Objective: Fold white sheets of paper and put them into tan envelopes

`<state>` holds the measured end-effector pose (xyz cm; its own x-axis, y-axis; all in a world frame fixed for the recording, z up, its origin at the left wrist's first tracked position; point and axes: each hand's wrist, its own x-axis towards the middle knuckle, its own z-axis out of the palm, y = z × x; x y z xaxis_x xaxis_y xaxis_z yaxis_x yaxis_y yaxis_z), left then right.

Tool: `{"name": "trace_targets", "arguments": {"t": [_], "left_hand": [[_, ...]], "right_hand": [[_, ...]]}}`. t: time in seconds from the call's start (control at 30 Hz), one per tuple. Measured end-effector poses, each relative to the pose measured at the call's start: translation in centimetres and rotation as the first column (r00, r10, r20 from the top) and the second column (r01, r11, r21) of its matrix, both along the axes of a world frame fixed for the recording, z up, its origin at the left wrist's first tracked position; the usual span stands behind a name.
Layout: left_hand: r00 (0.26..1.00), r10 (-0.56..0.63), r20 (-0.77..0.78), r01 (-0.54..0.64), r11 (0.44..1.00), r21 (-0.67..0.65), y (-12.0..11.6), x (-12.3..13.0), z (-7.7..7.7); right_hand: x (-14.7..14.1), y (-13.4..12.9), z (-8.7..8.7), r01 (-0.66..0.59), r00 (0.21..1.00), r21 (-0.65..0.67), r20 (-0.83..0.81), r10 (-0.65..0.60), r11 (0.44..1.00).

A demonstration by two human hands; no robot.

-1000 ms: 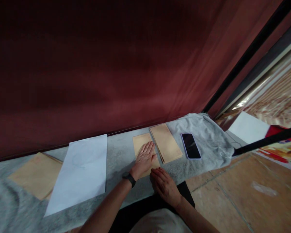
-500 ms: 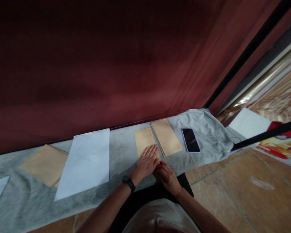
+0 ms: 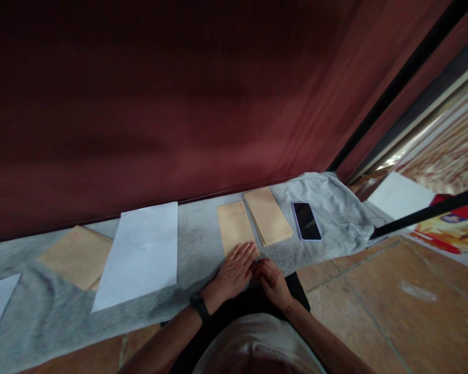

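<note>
A tan paper envelope (image 3: 236, 223) lies lengthwise in front of me on the grey cloth. My left hand (image 3: 236, 269), wearing a dark wristband, rests flat with its fingers stretched over the envelope's near end. Beside it, my right hand (image 3: 273, 284) is closed, fingers curled and pinched at the envelope's near edge, most of which the hands hide. Just right of this envelope sits a small stack of tan envelopes (image 3: 269, 217). Farther right lies a phone (image 3: 307, 221) with a dark screen and pale purple case.
To the left, a large white paper sheet (image 3: 140, 254) partly overlaps more tan envelopes (image 3: 78, 257). Another white sheet (image 3: 0, 304) is at the far left. A dark red panel (image 3: 179, 104) rises behind the cloth-covered surface (image 3: 197, 244). Black bars (image 3: 432, 212) stand at the right.
Both hands have drawn slightly toward me; the left has slid down the envelope, uncovering more of it. The envelopes and phone look unmoved apart from a slight view shift.
</note>
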<state>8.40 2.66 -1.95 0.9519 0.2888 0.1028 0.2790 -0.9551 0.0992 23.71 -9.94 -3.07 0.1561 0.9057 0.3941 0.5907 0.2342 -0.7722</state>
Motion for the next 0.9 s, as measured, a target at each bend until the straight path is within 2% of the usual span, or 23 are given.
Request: {"name": "trace_targets", "arguments": {"t": [0.2,0.3,0.37,0.47,0.57,0.7,0.9], "left_hand": [[1.0,0.0,0.018,0.001,0.998,-0.057,-1.1,-0.8,0.8],[0.999,0.016,0.035,-0.013,0.995,-0.094,-1.6,-0.9,0.8],[0.998,0.032,0.045,-0.026,0.992,-0.12,-1.9,-0.8,0.5],[0.996,0.069,0.058,-0.059,0.987,-0.149,-2.2,-0.7,0.3],[0.994,0.095,0.061,-0.083,0.981,-0.174,-2.5,-0.8,0.3],[0.991,0.126,0.049,-0.113,0.973,-0.199,-3.0,-1.1,0.5],[0.99,0.115,0.083,-0.102,0.983,-0.151,-3.0,-1.1,0.2]], "right_hand": [[0.1,-0.2,0.3,0.081,0.994,-0.006,-0.069,-0.081,0.997],[0.3,0.9,1.0,0.09,0.996,-0.016,0.005,-0.09,0.996],[0.1,2.3,1.4,0.055,0.989,-0.051,0.138,-0.047,0.997],[-0.6,5.2,1.4,0.04,0.928,-0.118,0.373,0.007,0.992],[-1.6,8.3,0.6,0.246,0.839,-0.169,0.53,-0.122,0.955],[-2.1,12.0,-0.3,0.369,0.764,-0.172,0.616,-0.193,0.913],[-2.1,16.6,-0.2,0.43,0.739,-0.216,0.642,-0.205,0.877]]}}
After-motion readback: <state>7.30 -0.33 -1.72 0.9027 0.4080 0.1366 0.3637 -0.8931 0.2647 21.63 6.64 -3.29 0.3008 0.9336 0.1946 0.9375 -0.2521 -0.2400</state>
